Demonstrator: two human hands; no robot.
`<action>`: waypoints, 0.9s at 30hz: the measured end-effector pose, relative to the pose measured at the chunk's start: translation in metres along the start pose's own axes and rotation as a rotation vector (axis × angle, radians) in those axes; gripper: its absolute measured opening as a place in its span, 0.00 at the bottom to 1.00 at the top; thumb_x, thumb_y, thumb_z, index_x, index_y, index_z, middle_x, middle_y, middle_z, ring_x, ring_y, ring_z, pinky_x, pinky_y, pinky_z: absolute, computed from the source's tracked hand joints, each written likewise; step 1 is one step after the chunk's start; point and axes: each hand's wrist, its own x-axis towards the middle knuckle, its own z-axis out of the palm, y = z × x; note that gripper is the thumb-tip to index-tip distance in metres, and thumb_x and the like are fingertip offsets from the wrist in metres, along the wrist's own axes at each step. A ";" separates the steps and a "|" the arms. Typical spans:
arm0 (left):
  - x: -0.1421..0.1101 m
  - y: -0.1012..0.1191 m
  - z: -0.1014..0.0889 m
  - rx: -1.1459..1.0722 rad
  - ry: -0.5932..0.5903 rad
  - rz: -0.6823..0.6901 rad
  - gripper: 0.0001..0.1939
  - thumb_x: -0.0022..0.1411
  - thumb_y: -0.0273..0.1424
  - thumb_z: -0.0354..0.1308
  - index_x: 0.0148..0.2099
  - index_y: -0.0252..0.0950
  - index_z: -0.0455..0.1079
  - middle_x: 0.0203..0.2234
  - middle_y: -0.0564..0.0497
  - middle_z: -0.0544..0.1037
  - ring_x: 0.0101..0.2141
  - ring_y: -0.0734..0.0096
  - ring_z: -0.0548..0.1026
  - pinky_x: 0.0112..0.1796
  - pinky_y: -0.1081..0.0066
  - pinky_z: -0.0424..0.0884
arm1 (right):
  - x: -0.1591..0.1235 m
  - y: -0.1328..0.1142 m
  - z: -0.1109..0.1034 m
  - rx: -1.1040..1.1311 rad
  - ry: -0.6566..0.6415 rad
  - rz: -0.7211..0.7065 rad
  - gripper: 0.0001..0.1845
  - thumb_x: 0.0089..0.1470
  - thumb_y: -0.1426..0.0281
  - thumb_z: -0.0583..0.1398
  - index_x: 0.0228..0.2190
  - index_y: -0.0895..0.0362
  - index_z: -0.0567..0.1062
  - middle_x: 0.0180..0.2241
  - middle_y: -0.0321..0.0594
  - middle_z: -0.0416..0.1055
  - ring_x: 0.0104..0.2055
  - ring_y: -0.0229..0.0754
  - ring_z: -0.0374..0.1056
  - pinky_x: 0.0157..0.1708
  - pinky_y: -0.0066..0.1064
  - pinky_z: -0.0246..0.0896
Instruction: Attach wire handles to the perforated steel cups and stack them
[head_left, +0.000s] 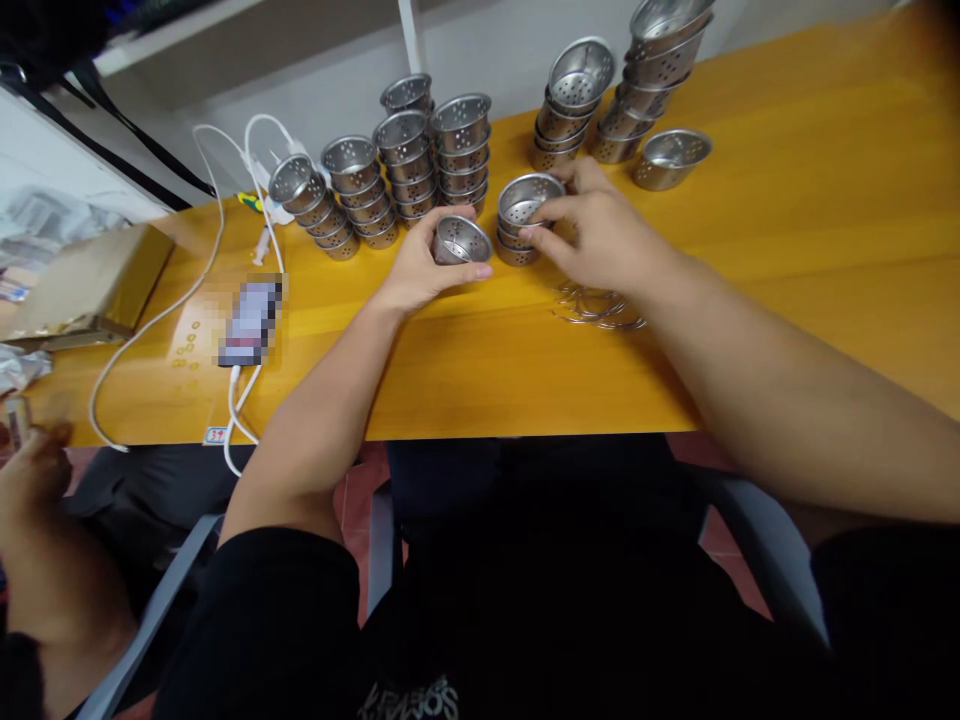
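A perforated metal strainer basket [462, 243] sits in my left hand [417, 268], tilted so that its inside shows. The fingers curl round its far side and the thumb lies along its near rim. Just to the right stands a short stack of the same baskets [516, 240]. My right hand [604, 228] is closed on the top basket [529, 198] of that stack, thumb at its near side and fingers at the rim. Several thin wire rings [600, 306] lie in a loose pile below my right wrist.
Behind my hands stand tall stacks of baskets [405, 165] on the left and more [649, 85] on the right. A single basket [673, 160] sits at right. Leftward are a phone [251, 320], white cables, a cardboard box [94, 285] and another person's hand [34, 465].
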 end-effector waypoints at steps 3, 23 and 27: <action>-0.001 0.002 0.001 -0.003 0.009 0.021 0.69 0.47 0.82 0.87 0.77 0.47 0.76 0.73 0.38 0.84 0.68 0.37 0.91 0.72 0.33 0.87 | 0.001 -0.002 -0.004 -0.009 0.012 0.072 0.25 0.74 0.34 0.71 0.63 0.27 0.92 0.77 0.39 0.81 0.86 0.77 0.68 0.92 0.82 0.57; -0.008 0.052 0.013 0.057 -0.065 0.013 0.72 0.44 0.86 0.84 0.76 0.44 0.79 0.73 0.36 0.89 0.73 0.35 0.89 0.77 0.40 0.84 | -0.010 -0.043 0.020 0.092 -0.256 -0.196 0.17 0.75 0.53 0.76 0.59 0.43 0.93 0.75 0.50 0.78 0.74 0.73 0.80 0.78 0.67 0.79; -0.009 0.051 0.016 0.056 -0.113 0.027 0.72 0.44 0.86 0.84 0.76 0.42 0.78 0.71 0.35 0.90 0.70 0.39 0.90 0.74 0.45 0.86 | -0.012 -0.038 0.020 0.070 -0.314 -0.212 0.09 0.75 0.56 0.76 0.50 0.46 0.91 0.76 0.49 0.75 0.65 0.67 0.84 0.73 0.65 0.80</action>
